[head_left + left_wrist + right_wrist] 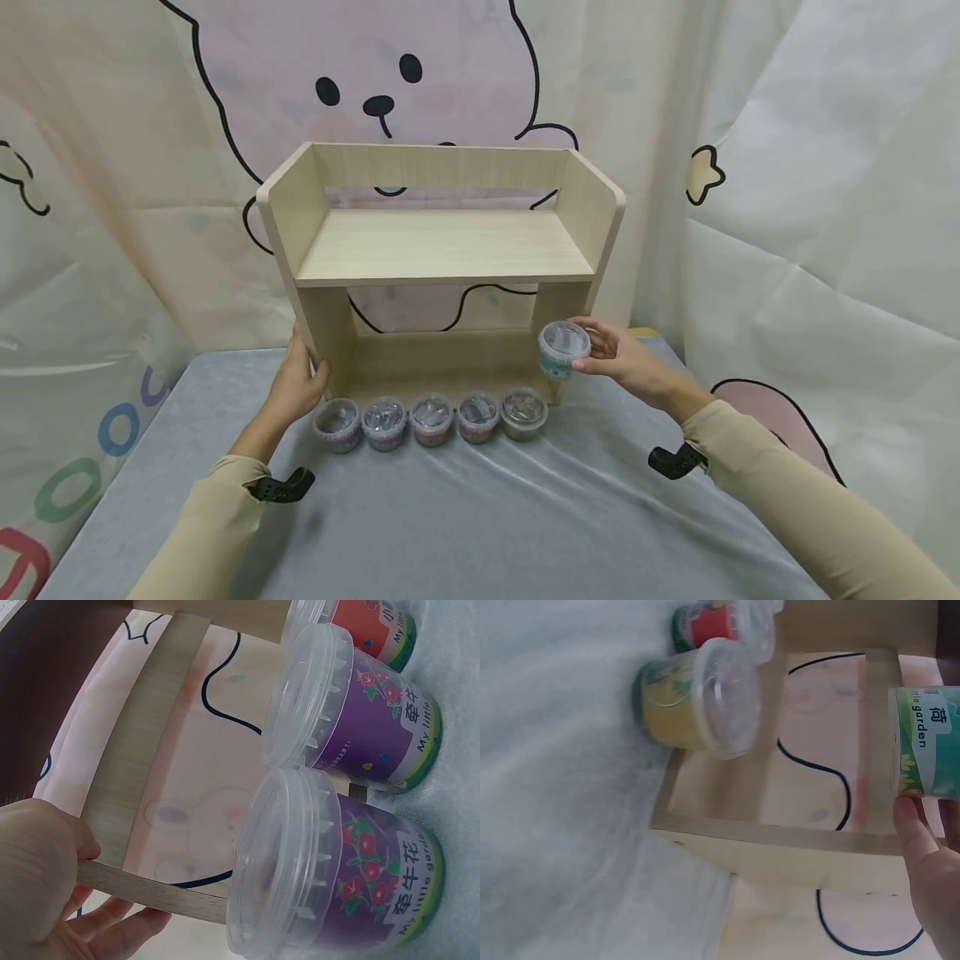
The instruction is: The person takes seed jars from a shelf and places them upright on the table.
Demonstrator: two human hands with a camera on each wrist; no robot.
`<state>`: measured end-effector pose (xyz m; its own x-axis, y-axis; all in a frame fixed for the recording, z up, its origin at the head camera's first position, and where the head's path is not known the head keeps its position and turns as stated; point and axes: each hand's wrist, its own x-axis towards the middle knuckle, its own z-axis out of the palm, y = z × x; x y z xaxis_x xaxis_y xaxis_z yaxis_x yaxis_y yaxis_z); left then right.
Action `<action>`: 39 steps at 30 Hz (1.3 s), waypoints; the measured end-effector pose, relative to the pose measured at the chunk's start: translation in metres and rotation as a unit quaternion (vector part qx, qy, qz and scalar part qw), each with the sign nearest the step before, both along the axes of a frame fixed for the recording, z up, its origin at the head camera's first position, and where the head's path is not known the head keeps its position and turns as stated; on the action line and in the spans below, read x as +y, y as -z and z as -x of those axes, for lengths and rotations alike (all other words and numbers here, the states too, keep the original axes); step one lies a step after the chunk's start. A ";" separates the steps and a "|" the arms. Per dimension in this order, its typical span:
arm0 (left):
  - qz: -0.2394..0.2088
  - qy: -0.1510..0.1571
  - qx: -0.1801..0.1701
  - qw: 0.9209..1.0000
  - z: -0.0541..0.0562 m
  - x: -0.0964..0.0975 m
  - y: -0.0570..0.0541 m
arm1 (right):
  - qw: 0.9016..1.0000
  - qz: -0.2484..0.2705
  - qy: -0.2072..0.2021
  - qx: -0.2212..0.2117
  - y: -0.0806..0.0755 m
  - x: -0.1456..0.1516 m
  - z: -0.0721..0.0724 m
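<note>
My right hand holds a lidded clear plastic cup with a teal label between thumb and fingers, raised in front of the right side of a light wooden two-tier shelf. My left hand grips the shelf's left side panel, the thumb on one face and fingers on the other, as the left wrist view shows. Several similar cups stand in a row before the shelf's bottom tier. At the left end are two purple-labelled cups, one the nearest to my left hand. A yellowish cup ends the row on the right.
The shelf stands on a table under a grey-blue cloth. Pale curtains with cartoon prints hang behind and at both sides. A dark strap device sits on the left wrist, another on the right.
</note>
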<state>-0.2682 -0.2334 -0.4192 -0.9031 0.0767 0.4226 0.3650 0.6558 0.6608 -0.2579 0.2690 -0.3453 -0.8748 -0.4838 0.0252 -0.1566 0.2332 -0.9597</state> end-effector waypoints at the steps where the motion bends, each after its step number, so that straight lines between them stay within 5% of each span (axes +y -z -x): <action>1: 0.001 0.000 -0.001 1.000 0.000 0.000 0.000 | 1.000 0.000 0.001 -0.002 0.003 0.001 0.000; 21: 0.001 0.004 -0.001 1.000 0.000 0.002 0.001 | 0.999 -0.008 0.026 -0.022 0.056 0.026 -0.006; 39: 0.004 -0.006 -0.011 1.000 0.000 0.001 0.001 | 0.999 -0.004 0.001 -0.051 0.101 0.040 0.001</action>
